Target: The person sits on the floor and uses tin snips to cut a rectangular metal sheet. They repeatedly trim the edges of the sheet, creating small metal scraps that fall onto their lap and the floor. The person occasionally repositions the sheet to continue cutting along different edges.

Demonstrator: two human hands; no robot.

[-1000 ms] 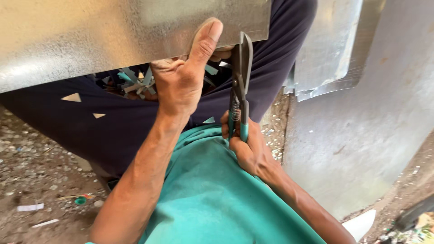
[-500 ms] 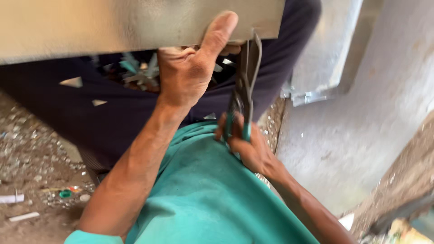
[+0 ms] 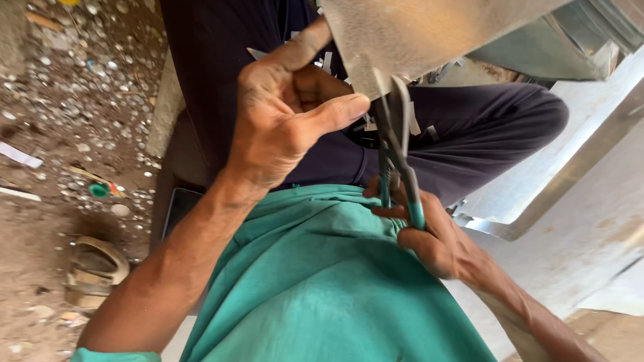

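My left hand (image 3: 285, 124) pinches the lower corner of a galvanized metal sheet (image 3: 429, 30) held above my lap, thumb and fingers closed on its edge. My right hand (image 3: 429, 231) grips the teal handles of tin snips (image 3: 396, 151). The snips point upward and their blades meet the sheet's bottom edge just right of my left fingers. Small metal offcuts (image 3: 419, 127) lie on my dark trousers (image 3: 469, 134) beneath the sheet.
More sheet metal panels (image 3: 577, 194) lean at the right. Dirt ground littered with small metal bits (image 3: 80, 134) lies to the left, with a worn sandal (image 3: 94, 268) and a green bottle cap (image 3: 99, 190). My green shirt (image 3: 322, 288) fills the bottom.
The view has swung and the sheet now sits at the upper right. My left hand has shifted from flat under the sheet to pinching its corner; the snips stay at the edge.
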